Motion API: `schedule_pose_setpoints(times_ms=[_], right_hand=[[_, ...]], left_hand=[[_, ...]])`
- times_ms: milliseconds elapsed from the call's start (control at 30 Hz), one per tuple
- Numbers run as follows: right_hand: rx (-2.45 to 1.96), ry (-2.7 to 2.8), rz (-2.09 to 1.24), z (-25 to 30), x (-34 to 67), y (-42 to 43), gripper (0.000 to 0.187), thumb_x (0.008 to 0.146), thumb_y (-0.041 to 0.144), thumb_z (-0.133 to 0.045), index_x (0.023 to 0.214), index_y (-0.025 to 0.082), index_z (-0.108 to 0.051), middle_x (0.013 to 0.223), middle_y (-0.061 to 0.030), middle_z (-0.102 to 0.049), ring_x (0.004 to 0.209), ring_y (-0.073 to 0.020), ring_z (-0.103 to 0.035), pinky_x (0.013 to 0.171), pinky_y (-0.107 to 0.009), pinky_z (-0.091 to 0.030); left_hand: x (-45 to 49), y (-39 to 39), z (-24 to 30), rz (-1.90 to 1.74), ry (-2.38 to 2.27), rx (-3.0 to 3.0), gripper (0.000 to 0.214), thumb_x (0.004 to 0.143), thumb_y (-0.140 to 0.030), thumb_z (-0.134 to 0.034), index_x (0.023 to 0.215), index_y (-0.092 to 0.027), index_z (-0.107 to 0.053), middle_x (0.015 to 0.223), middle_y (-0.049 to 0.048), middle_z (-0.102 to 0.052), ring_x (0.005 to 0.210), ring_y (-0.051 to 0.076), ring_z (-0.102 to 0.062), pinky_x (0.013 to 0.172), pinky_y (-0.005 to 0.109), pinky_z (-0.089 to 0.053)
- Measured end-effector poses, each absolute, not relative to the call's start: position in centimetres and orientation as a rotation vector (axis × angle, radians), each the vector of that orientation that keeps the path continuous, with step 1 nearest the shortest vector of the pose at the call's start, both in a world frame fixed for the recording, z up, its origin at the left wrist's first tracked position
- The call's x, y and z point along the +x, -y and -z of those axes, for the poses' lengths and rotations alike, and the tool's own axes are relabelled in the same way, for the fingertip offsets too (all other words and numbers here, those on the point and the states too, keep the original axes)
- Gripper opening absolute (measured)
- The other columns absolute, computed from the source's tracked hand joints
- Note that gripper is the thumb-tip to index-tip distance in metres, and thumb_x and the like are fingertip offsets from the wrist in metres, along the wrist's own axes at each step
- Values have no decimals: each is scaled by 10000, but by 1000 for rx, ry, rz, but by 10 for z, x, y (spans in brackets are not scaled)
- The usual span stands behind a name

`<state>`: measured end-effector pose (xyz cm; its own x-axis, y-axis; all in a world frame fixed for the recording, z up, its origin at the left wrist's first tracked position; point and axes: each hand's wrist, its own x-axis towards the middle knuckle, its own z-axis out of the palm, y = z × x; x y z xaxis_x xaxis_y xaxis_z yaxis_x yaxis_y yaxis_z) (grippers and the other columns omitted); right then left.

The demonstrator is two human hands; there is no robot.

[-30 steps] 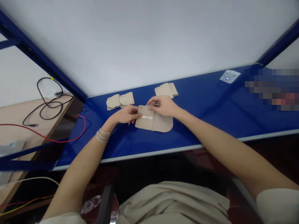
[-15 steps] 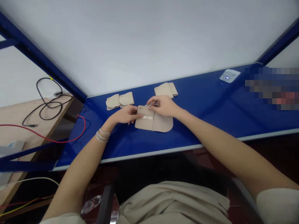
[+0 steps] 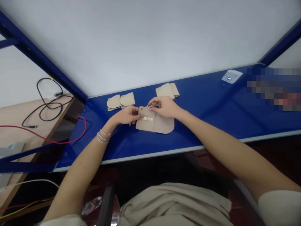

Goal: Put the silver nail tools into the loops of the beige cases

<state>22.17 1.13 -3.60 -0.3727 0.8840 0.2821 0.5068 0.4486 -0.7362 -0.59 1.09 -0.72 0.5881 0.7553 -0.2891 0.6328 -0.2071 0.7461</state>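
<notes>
item one: a beige pouch (image 3: 164, 124), opened out flat on the blue table (image 3: 211, 117), between the two hands; a round stud (image 3: 141, 109) near its upper left corner, pale strips (image 3: 150, 119) across its left panel.
item two: left hand (image 3: 126, 115), thumb on top of the pouch and fingers at its left edge, pinching it.
item three: right hand (image 3: 166, 106), thumb and fingertips at the top edge beside a thin metal piece (image 3: 149, 106); too small to tell whether they pinch the piece, the edge or neither.
item four: two folded pouches (image 3: 114, 102), just beyond the left hand.
item five: a folded beige stack (image 3: 165, 91), just beyond the right hand.
item six: a white device (image 3: 232, 76), well apart to the right.
risks, as judged: the metal piece may slip if poorly held; the pouch may skid on the smooth table should the left pinch slacken; a hand pushed outward could knock item four or five askew.
</notes>
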Motion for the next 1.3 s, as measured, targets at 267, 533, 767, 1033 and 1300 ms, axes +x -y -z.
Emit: schedule_pose_setpoints(times_ms=[267, 533, 767, 1033, 1300], right_hand=[[-1155, 2032, -713, 35, 221, -11, 237, 770, 280, -694, 955, 140, -746, 781, -42, -703, 623, -116, -535, 644, -280, -411], [-1116, 1981, -756, 33, 220, -9, 251, 766, 291, -693, 960, 138, -739, 767, -33, -688, 564, -90, -465, 597, -271, -377], [-1071, 1959, -827, 31, 218, -6, 265, 758, 308, -703, 955, 134, -738, 767, -33, -676, 554, -82, -441, 576, -267, -355], [-1073, 1986, -783, 33, 218, -6, 257, 767, 312, -696, 955, 143, -742, 765, -30, -678, 566, -87, -443, 587, -265, -355], [-1073, 1985, -795, 32, 218, -5, 248, 765, 296, -695, 950, 136, -738, 762, -29, -677, 560, -85, -446, 587, -266, -354]], left_hand=[[-8, -12, 10, -167, -1114, 1932, 210, 865, -300, -649, 753, -151, -553, 525, -25, -562, 402, 79, -523, 374, 158, -417], [-8, -10, 9, -198, -1063, 1972, 343, 839, -473, -692, 889, -142, -619, 557, -19, -578, 439, 103, -563, 362, 172, -428], [-10, -12, 12, -195, -1053, 2002, 345, 818, -472, -711, 825, -142, -612, 544, -24, -571, 438, 105, -572, 379, 174, -445], [-11, -13, 14, -201, -1068, 1977, 268, 826, -365, -695, 754, -148, -555, 527, -31, -556, 423, 99, -555, 370, 172, -420], [-9, -12, 11, -199, -1078, 1975, 240, 825, -346, -689, 760, -156, -557, 513, -44, -532, 413, 94, -537, 365, 169, -408]])
